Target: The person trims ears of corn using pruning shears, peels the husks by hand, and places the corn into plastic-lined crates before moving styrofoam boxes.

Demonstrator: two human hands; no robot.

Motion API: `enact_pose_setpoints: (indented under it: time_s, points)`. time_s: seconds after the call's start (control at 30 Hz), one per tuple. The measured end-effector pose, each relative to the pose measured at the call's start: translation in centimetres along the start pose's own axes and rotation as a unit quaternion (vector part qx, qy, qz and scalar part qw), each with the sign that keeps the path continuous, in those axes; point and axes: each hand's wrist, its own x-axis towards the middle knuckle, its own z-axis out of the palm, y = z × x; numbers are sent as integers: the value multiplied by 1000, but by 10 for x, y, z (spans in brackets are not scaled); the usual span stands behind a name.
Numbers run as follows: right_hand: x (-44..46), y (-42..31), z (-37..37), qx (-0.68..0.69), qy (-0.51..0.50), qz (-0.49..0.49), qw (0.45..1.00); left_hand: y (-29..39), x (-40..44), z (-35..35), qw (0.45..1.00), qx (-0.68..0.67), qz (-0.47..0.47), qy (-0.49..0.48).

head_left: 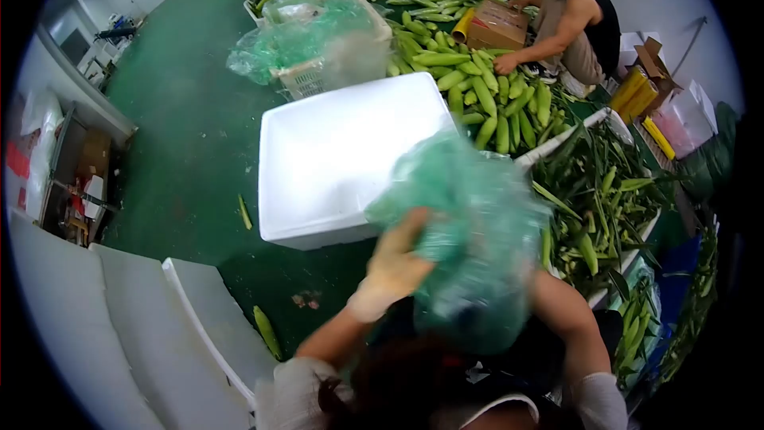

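Observation:
A crumpled green plastic bag (477,247) is in front of me, blurred by motion. My left hand (398,263), in a pale glove, grips its left side. My right hand is hidden behind the bag's right side; only the forearm shows. Just beyond the bag stands a white foam box (342,151), open at the top, with a bare interior. The bag overlaps the box's near right corner in the view.
Behind the box, a white crate (318,80) carries more green plastic. Corn cobs (493,103) lie heaped at the back right, where a person (577,20) crouches by a cardboard box (497,25). Husks (597,207) fill a container at right. Foam panels (119,310) stand at left.

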Motion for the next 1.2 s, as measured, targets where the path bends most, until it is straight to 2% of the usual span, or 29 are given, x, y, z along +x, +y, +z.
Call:
enact_pose_setpoints:
  time_s: [0.03,0.07,0.1,0.2,0.33,0.43,0.53,0.57,0.6,0.63,0.67,0.73,0.77,0.8,0.83,0.87,1.0,1.07,1.1,1.13,1.2]
  points:
    - [33,-7,13,-23,-45,-20,999,-61,-12,-24,970,143,111,164]
    - [63,-15,26,-41,-86,-34,995,-80,-21,-39,934,209,96,273]
    - [85,-22,38,-57,-122,-43,990,-99,-26,-48,929,218,55,296]
    - [128,-37,63,-66,-205,-58,975,-150,-13,-72,974,123,-94,167]
    - [135,-55,30,1,-254,-72,965,-184,42,-128,983,54,-171,33]
    - [124,-64,-49,89,-196,-62,975,-191,108,-187,983,17,-184,-2]
    - [109,-62,-136,158,-43,113,980,-174,203,-256,988,-34,-145,34]
    - [104,-60,-165,184,17,172,968,-158,242,-280,991,-58,-106,61]
    - [96,-42,-182,173,108,121,972,-138,284,-304,990,-88,-55,93]
    - [83,-28,-215,138,116,200,963,-113,327,-328,985,-121,16,122]
    - [73,-40,-218,104,144,192,965,-62,358,-339,969,-170,68,167]
    - [47,1,-239,109,223,193,949,46,406,-347,906,-251,222,259]
    - [35,22,-250,111,262,192,939,91,423,-346,881,-200,291,315]
    - [22,47,-251,126,290,190,929,108,452,-367,806,198,284,480]
    - [8,71,-251,142,318,187,918,127,472,-389,572,561,215,558]
    - [-5,95,-251,157,346,183,907,119,480,-405,558,571,207,566]
    - [-18,124,-228,150,400,226,875,34,542,-380,717,323,249,566]
    - [-24,132,-218,148,408,245,867,-32,541,-370,839,394,11,376]
    - [-25,134,-211,148,411,250,864,-65,540,-364,858,436,-92,254]
    - [-24,134,-206,150,412,257,861,-73,512,-342,813,538,-185,126]
    - [-20,129,-195,144,404,269,862,-137,500,-347,887,387,-174,180]
